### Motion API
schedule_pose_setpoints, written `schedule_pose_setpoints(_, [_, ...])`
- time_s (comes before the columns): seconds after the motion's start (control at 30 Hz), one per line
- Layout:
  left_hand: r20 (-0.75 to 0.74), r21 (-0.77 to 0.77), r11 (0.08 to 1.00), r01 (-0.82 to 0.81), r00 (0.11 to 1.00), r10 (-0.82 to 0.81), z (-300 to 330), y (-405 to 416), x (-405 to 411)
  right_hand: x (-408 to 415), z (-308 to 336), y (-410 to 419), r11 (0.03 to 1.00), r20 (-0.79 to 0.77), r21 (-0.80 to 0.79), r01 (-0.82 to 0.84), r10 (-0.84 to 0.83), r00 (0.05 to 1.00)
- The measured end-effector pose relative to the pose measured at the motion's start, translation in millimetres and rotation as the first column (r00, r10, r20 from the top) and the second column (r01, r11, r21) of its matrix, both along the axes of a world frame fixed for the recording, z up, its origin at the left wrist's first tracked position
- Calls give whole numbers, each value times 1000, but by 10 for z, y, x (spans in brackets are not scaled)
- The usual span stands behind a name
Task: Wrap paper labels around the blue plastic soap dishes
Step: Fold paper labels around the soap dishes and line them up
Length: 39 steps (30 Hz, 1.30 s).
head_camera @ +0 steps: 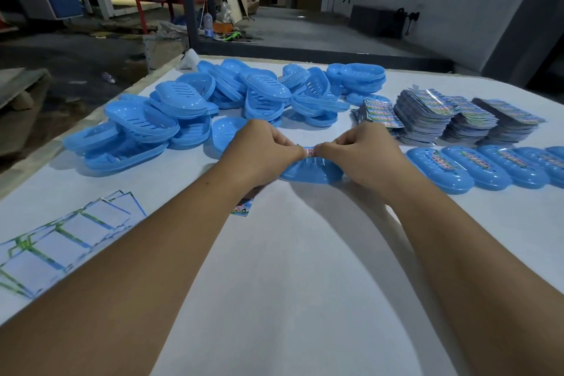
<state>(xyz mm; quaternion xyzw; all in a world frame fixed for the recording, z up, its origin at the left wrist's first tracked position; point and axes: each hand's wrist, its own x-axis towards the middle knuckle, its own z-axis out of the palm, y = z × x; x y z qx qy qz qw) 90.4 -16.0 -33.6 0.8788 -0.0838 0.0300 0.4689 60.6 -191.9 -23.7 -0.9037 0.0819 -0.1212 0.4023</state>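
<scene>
Grip: both hands are clenched on the label's two ends – the left hand [265, 146] and the right hand [363, 152] pinch them together on top of the soap dish [311, 171], fingertips almost touching.
Label: only a small red-and-white bit of the paper label [310, 152] shows between the fingers; a printed corner, probably of the same label, peeks out under the left wrist, lower centre-left of the frame.
Dish position: just above the centre of the frame, lying on the white tabletop [290, 253], slotted face up, partly hidden by both hands.
Step in hand: judged to be closing the band, bringing the two ends to overlap over the slots.
How to do it well: pull both ends evenly so the band sits snug and square across the middle of the dish – not skewed toward one end; keep the dish flat on the tabletop while tightening; press the overlap down with the thumbs before letting go, or the paper may spring open.
Risk: too much pull could tear or crease the thin paper; too little leaves a loose band that slides off.
Finished row: wrapped dishes [488, 168] lie side by side at the right edge, a fair model for band placement.
Supply: a heap of bare dishes [213, 101] in the upper left-centre, stacks of labels [442, 119] at upper right, flat sheets [61, 238] at lower left.
</scene>
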Motion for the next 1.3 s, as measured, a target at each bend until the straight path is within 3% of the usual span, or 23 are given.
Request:
schedule_pose_setpoints(0.2, [41,97,995,-30,999,27,-10,18,31,6,-10,11,1000,-21,-28,-2,2,1000])
schedule_pose_setpoints(1.0, [89,195,979,-62,995,46,-3,-11,31,26,-27,22,995,-25,-99,14,-17,1000])
schedule_pose_setpoints(1.3, [196,313,939,-143,977,84,-19,-80,-4,30,-40,87,965,33,-260,33,-26,999])
